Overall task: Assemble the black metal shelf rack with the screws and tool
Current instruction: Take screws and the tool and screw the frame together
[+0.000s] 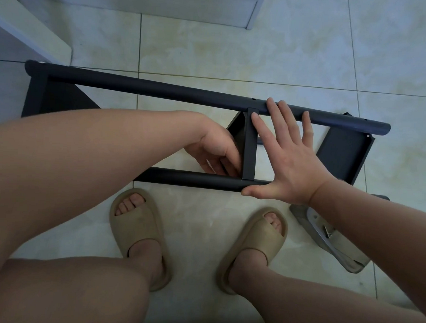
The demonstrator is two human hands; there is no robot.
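Rack (161,89) lying across the floor just ahead of my slippers (136,221): far tube behind, near tube (194,181) in front, crossbar (249,148) between them. My left hand (215,151) sits just left of the crossbar; my right hand (287,159), just right, touches both tubes. Packet (325,239) right of the slippers

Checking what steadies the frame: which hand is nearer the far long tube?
Right. The right hand lies spread with fingertips on the far tube; the left hand is lower, beside the crossbar by the near tube.
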